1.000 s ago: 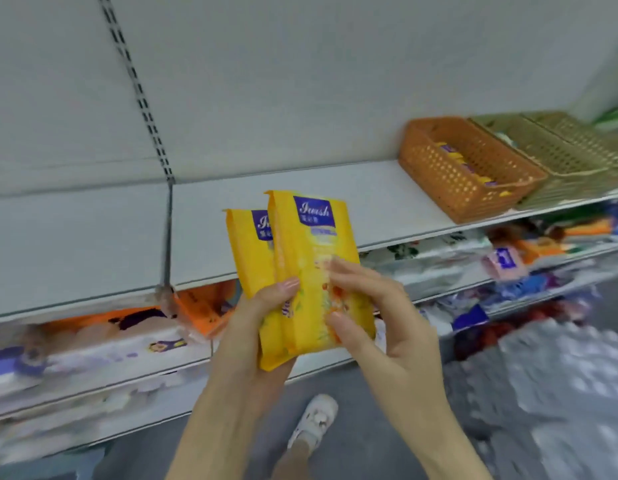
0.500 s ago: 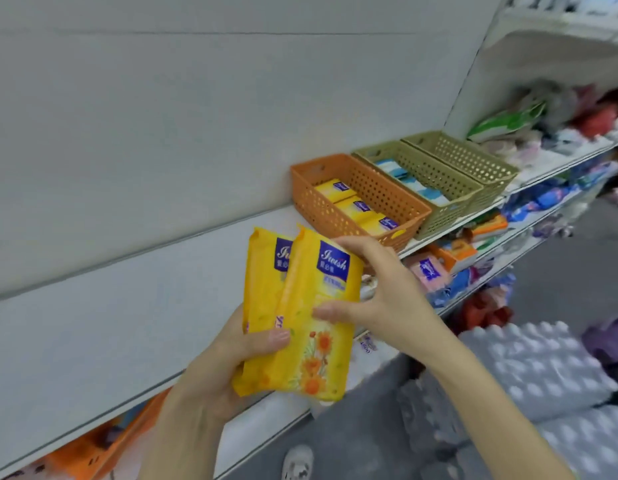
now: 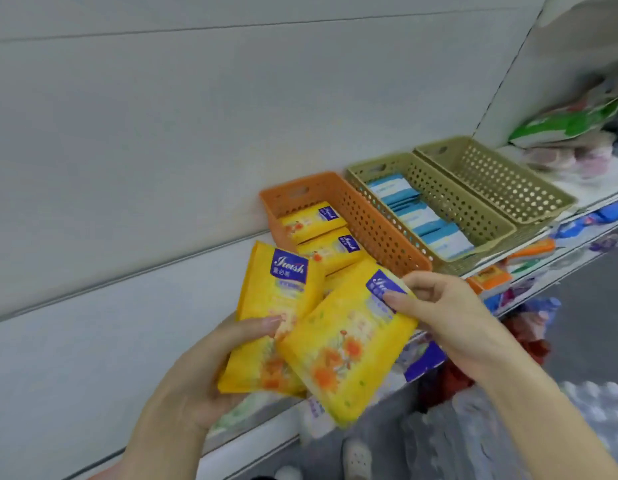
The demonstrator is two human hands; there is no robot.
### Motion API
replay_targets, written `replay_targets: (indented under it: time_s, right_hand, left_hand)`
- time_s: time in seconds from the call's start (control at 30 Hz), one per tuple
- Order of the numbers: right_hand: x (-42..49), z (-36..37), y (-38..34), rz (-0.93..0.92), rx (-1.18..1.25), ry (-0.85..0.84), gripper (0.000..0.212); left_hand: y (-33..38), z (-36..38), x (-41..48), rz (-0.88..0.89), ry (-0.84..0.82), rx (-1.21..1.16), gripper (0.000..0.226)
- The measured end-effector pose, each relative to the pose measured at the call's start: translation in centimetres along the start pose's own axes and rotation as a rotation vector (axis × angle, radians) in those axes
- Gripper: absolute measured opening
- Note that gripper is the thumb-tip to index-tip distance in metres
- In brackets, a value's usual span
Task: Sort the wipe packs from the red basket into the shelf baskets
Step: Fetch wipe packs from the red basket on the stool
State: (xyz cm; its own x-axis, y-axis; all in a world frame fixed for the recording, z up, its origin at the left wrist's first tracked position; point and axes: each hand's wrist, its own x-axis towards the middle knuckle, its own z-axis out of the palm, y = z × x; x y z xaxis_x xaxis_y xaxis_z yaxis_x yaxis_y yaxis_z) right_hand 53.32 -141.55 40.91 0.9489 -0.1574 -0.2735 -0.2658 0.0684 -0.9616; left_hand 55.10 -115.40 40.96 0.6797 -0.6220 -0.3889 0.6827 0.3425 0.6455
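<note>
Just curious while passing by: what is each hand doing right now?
Left hand: holding a yellow wipe pack, thumb across its front.
Right hand: pinching the top of a second yellow wipe pack.

A pale grey back panel (image 3: 162,133) rises behind the white shelf (image 3: 93,358). Blurred goods (image 3: 577,126) crowd the neighbouring bay. The floor (image 3: 595,299) is grey.

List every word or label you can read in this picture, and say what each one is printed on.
"Iwish": blue label on the yellow pack held in the left hand.
Characters under it: too blurred.
Label on the second pack, in the right hand: partly under fingers, unreadable.
Labels in the orange basket: too small.
On the blue packs in the green basket: blurred.
</note>
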Motion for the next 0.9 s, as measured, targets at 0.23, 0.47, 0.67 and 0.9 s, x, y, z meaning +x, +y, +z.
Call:
replay_targets:
  time_s: [0.23,0.47,0.67,0.9]
  right_hand:
    - [10.5,-8.5,-3.1,-0.221,-0.063,0.344,0.012]
    - [18.8,-1.1,-2.8,-0.29,-0.292,0.222,0.013]
    - [24.1,2.9,0.9,-0.209,-0.535,0.288,0.016]
    - [24.8,4.1,0.4,-0.243,-0.844,0.275,0.026]
  left_hand:
    - [0.0,1.4,7.0,0.251,0.551,-0.095,0.055]
    - [-0.7,1.9,9.0,0.388,0.755,-0.224,0.022]
    - [0.6,-0.2,9.2,0.391,0.822,-0.144,0.02]
    - [2.4,-1.6,10.4,0.371,0.791,-0.146,0.018]
